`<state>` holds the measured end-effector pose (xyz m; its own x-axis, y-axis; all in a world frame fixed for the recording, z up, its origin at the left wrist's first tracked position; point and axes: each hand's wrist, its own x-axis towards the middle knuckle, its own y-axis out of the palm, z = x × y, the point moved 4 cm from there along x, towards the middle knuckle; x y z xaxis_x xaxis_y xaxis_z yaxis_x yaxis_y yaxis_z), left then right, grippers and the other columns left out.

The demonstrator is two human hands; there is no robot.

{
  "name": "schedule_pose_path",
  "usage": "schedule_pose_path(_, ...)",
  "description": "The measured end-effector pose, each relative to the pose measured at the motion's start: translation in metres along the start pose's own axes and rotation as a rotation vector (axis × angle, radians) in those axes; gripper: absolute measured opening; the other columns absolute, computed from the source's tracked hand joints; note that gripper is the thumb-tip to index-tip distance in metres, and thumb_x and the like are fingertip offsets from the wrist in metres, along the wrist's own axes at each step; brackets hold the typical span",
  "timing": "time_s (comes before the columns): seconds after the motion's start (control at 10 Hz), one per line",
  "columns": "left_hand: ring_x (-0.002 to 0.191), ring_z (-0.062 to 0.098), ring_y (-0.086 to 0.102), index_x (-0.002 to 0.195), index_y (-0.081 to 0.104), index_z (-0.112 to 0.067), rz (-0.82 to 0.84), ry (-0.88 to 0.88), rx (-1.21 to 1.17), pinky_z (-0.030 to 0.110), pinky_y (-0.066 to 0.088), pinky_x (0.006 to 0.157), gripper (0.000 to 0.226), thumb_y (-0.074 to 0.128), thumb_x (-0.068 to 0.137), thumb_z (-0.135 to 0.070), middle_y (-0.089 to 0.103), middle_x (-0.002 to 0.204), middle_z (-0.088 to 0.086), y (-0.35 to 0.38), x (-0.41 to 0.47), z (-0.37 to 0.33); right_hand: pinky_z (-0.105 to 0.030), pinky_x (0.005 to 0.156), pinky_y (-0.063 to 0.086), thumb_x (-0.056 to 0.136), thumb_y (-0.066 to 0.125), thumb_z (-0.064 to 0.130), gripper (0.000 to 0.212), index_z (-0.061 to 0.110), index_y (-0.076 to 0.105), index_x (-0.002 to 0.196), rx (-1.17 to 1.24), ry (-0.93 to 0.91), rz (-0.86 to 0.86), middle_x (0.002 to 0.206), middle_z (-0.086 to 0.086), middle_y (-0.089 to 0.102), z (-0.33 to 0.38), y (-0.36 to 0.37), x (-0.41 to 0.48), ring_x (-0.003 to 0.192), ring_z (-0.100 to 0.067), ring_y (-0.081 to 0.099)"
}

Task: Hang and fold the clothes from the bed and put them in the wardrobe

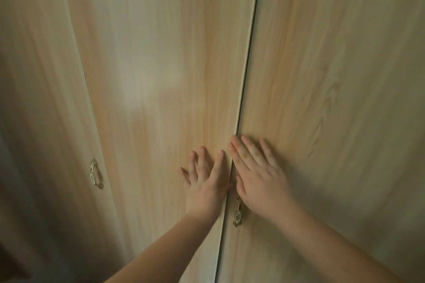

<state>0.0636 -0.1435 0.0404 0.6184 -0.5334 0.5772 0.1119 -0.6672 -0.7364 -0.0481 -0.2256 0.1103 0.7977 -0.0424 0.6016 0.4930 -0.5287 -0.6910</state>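
The wardrobe (149, 53) fills the whole view in dim, warm light. Its fronts are pale wood-grain doors, with a soft sheen on the middle door (161, 89). A dark, narrow seam runs between the middle door and the right door (333, 76). A fainter seam divides the middle door from the left door (34, 76), which carries a small ornate metal handle (93, 174) near its edge.

Both bare forearms reach up from the lower edge. The left hand (207, 181) lies flat on the middle door just beside the dark seam, its fingers (218, 163) straight and spread. The right hand (257, 179) lies flat on the right door just across the seam, its fingers (248, 151) straight and only slightly apart. Its heel partly covers a second handle (238, 213). The hands sit near each other, and neither grips anything.
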Motion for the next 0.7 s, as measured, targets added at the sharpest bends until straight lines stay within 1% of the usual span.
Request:
schedule_pose_path(0.1,0.15,0.044,0.004,0.155,-0.003,-0.042,-0.002,-0.003,0.001,0.075,0.019,0.109,0.083,0.04,0.087,-0.065,0.014,0.164,0.021,0.003,0.003,0.001,-0.053,0.122,0.013,0.089,0.046,0.03,0.077,0.012,0.016,0.158,-0.017,0.021,0.004,0.167,-0.005,0.007,0.002,0.008,0.002,0.154,-0.022,0.004)
schedule_pose_path(0.2,0.146,0.034,-0.023,0.149,-0.022,-0.048,0.043,-0.013,0.005,0.072,0.008,0.113,0.083,0.031,0.088,-0.067,-0.006,0.166,0.014,0.011,0.007,0.003,-0.054,0.122,0.012,0.09,0.045,0.029,0.077,0.011,0.014,0.158,-0.029,0.06,0.002,0.167,-0.006,0.007,0.005,0.012,0.004,0.154,-0.022,0.004)
schedule_pose_path(0.3,0.141,0.028,-0.039,0.148,-0.025,-0.05,0.071,-0.015,0.005,0.071,0.002,0.115,0.087,0.036,0.088,-0.066,-0.02,0.164,0.008,0.017,0.008,0.006,-0.054,0.122,0.009,0.086,0.043,0.028,0.081,0.012,0.01,0.159,-0.033,0.11,0.055,0.167,-0.006,0.005,0.011,0.014,0.006,0.154,-0.023,0.003)
schedule_pose_path(0.4,0.138,0.025,-0.045,0.147,-0.027,-0.051,0.126,-0.003,0.006,0.068,-0.002,0.115,0.098,0.051,0.088,-0.059,-0.042,0.156,-0.001,0.013,0.009,0.008,-0.053,0.122,0.009,0.08,0.043,0.028,0.083,0.012,0.016,0.158,-0.053,0.159,0.159,0.167,-0.006,0.007,0.016,0.008,0.007,0.154,-0.024,0.001)
schedule_pose_path(0.5,0.144,0.029,-0.037,0.144,-0.031,-0.053,0.246,0.017,0.0,0.066,0.0,0.117,0.098,0.052,0.091,-0.057,-0.045,0.154,-0.003,-0.001,0.006,0.01,-0.048,0.123,0.009,0.078,0.039,0.029,0.081,0.014,0.023,0.157,-0.038,0.245,0.238,0.167,-0.004,0.009,0.028,-0.008,0.008,0.154,-0.022,0.002)
schedule_pose_path(0.6,0.149,0.029,-0.027,0.149,-0.017,-0.053,0.399,0.117,-0.084,0.062,0.011,0.119,0.089,0.053,0.094,-0.049,-0.032,0.161,-0.003,-0.038,0.005,0.009,-0.04,0.124,0.003,0.088,0.045,0.034,0.079,0.018,0.012,0.159,0.097,0.362,0.394,0.167,0.0,0.002,0.045,-0.032,0.007,0.153,-0.018,-0.004)
schedule_pose_path(0.7,0.153,0.026,-0.013,0.156,-0.004,-0.045,0.503,0.245,-0.056,0.054,0.008,0.122,0.075,0.045,0.099,-0.043,-0.019,0.166,-0.003,-0.073,-0.013,0.03,-0.041,0.123,0.011,0.094,0.044,0.035,0.071,0.018,0.016,0.157,0.23,0.448,0.453,0.166,-0.003,0.01,0.087,-0.049,-0.026,0.153,-0.019,0.0)
